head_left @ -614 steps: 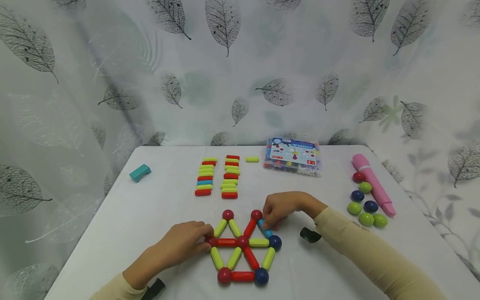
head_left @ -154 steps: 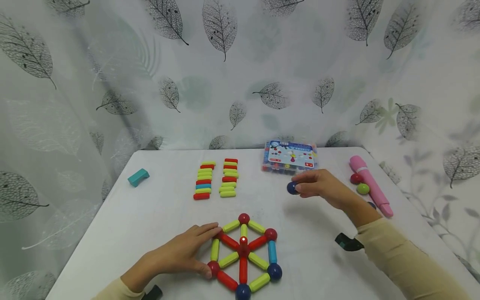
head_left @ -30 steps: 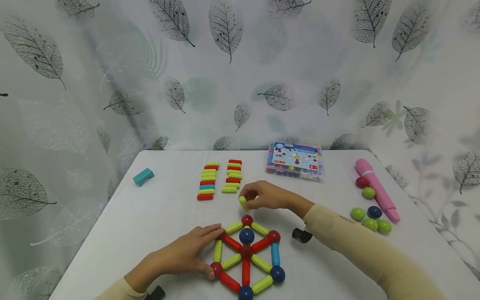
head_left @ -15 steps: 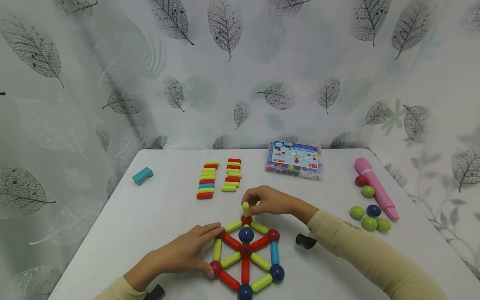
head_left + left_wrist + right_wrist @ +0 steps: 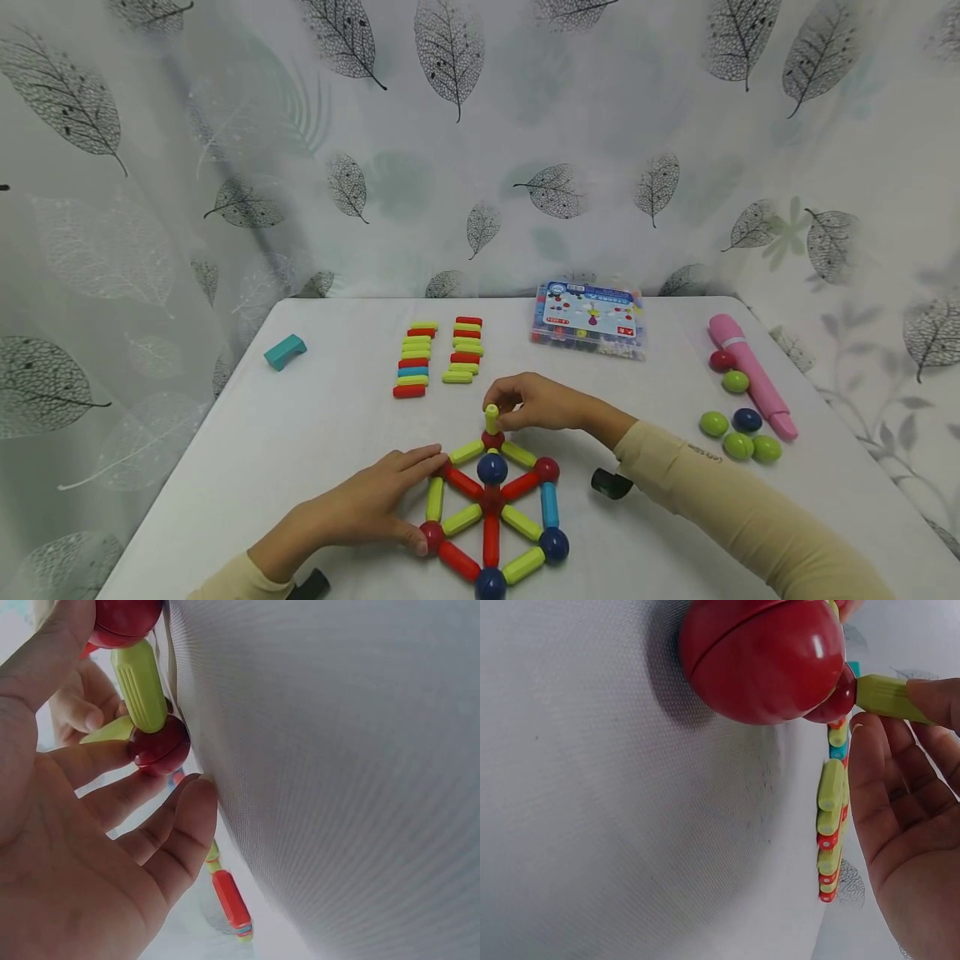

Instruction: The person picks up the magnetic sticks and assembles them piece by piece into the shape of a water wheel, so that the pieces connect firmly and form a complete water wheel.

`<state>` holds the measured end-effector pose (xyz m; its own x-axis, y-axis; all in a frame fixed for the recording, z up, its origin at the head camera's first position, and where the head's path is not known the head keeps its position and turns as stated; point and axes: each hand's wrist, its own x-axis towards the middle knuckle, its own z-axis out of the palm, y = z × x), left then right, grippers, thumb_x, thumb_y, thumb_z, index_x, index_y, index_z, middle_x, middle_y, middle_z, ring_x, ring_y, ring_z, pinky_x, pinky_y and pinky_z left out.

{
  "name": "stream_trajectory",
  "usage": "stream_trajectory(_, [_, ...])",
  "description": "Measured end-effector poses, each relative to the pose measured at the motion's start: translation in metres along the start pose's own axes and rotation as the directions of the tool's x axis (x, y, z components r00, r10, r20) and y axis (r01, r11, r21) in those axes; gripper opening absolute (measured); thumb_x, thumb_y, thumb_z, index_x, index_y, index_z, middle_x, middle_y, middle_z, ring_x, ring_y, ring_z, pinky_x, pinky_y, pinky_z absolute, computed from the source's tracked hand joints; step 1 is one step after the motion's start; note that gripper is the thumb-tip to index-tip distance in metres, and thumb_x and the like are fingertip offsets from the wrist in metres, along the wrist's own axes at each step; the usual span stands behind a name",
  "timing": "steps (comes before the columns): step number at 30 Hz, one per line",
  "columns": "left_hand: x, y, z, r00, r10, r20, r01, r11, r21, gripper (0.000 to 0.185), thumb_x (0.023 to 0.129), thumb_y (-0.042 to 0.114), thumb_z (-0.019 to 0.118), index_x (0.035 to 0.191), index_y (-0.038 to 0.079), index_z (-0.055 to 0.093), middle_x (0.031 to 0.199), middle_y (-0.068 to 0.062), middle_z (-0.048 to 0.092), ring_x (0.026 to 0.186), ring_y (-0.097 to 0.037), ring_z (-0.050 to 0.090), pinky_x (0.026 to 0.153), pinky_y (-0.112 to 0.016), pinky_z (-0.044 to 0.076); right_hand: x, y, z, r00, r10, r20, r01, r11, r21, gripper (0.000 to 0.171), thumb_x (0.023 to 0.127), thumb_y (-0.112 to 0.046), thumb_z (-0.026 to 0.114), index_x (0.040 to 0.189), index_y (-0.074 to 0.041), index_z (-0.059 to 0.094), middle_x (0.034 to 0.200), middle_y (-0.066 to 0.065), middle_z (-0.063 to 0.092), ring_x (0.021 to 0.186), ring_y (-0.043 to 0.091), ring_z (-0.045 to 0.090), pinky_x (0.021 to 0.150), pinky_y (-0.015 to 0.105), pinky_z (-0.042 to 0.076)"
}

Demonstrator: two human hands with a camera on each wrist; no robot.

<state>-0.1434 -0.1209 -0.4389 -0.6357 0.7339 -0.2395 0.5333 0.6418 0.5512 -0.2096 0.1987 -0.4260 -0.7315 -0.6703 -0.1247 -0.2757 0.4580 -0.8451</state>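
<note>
A flat wheel of magnetic sticks and balls lies in front of me. A dark blue ball stands above its red centre ball. My right hand pinches a yellow-green magnetic stick, held upright on the far red ball; the right wrist view shows the stick's end meeting a ball. My left hand rests along the wheel's left side with fingers extended. Its thumb touches the near-left red ball, and its index finger touches another red ball, partly covered in the head view.
Two rows of loose sticks lie beyond the wheel. A clear parts box stands at the back. Several loose balls and a pink rod-shaped object lie at right, a teal block at far left.
Over twenty seconds the wheel has turned and gained a raised blue ball. In the last second my right hand lowered the yellow-green stick onto the far red ball; my left hand stayed put.
</note>
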Motion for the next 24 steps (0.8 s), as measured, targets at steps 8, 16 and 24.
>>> stream_trajectory(8, [0.0006, 0.0017, -0.0001, 1.000, -0.012, 0.003, 0.012, 1.000, -0.004, 0.103, 0.073, 0.061, 0.083, 0.159, 0.028, 0.037, 0.161, 0.000, 0.039, 0.139, -0.027, 0.043, 0.103, -0.052, 0.051, 0.0002, 0.0006, 0.0008, 1.000, -0.002, -0.008, 0.002, 1.000, -0.023, 0.030, 0.095, -0.016, 0.069, 0.122, -0.004, 0.066, 0.103, -0.005, 0.073, 0.095, 0.017, 0.068, 0.087, 0.032, 0.058])
stream_trajectory(16, [0.0008, 0.0024, -0.0007, 1.000, -0.012, 0.007, 0.012, 1.000, -0.004, 0.103, 0.073, 0.061, 0.083, 0.159, 0.028, 0.037, 0.162, 0.000, 0.039, 0.138, -0.026, 0.043, 0.104, -0.052, 0.051, -0.0010, -0.0001, 0.0011, 1.000, -0.011, -0.010, 0.011, 0.999, -0.034, 0.030, 0.094, -0.017, 0.069, 0.121, -0.004, 0.066, 0.102, -0.005, 0.073, 0.094, 0.017, 0.068, 0.086, 0.031, 0.058])
stream_trajectory(24, [0.0005, 0.0014, 0.0001, 1.000, -0.016, 0.008, 0.016, 1.000, -0.006, 0.103, 0.073, 0.062, 0.083, 0.159, 0.028, 0.037, 0.161, 0.000, 0.039, 0.138, -0.026, 0.044, 0.104, -0.052, 0.050, -0.0009, -0.0010, 0.0008, 1.000, -0.011, -0.009, 0.010, 1.000, -0.027, 0.030, 0.094, -0.015, 0.070, 0.122, -0.003, 0.066, 0.102, -0.006, 0.073, 0.094, 0.017, 0.068, 0.087, 0.031, 0.058])
